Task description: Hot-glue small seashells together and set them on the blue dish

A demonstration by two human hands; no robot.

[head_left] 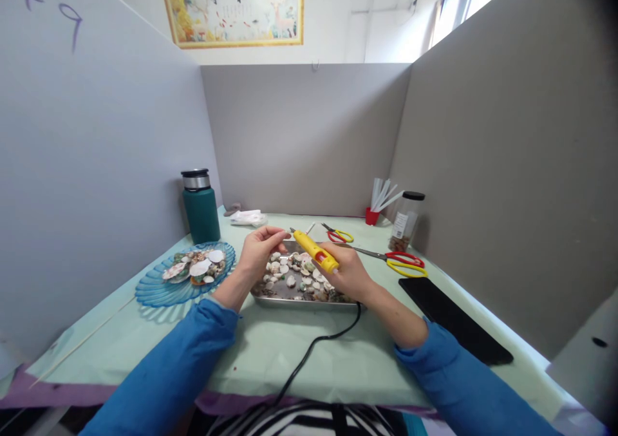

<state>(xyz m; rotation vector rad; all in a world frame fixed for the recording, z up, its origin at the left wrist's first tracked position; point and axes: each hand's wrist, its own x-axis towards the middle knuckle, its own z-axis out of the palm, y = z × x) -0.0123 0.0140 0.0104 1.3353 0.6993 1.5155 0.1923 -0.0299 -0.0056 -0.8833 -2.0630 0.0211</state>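
My right hand [348, 272] is closed around a yellow hot glue gun [315, 252], whose nozzle points up and left over a metal tray. Close to that nozzle, my left hand [261, 250] is pinched, thumb against fingers; what it holds is too small to make out. Below both hands lies the metal tray [304, 304], filled with loose seashells [291, 281] in white, brown and greenish tones. A black cord [313, 342] runs from the glue gun toward the table's front edge.
At left, a blue glass plate [154, 288] bears shells [200, 267], with a green bottle [201, 214] behind it. Large scissors [405, 262], small scissors [338, 234], a jar [404, 223], glue sticks in a red cup [371, 216] and a black slab [454, 320] stand or lie rightward. Grey partitions surround the table.
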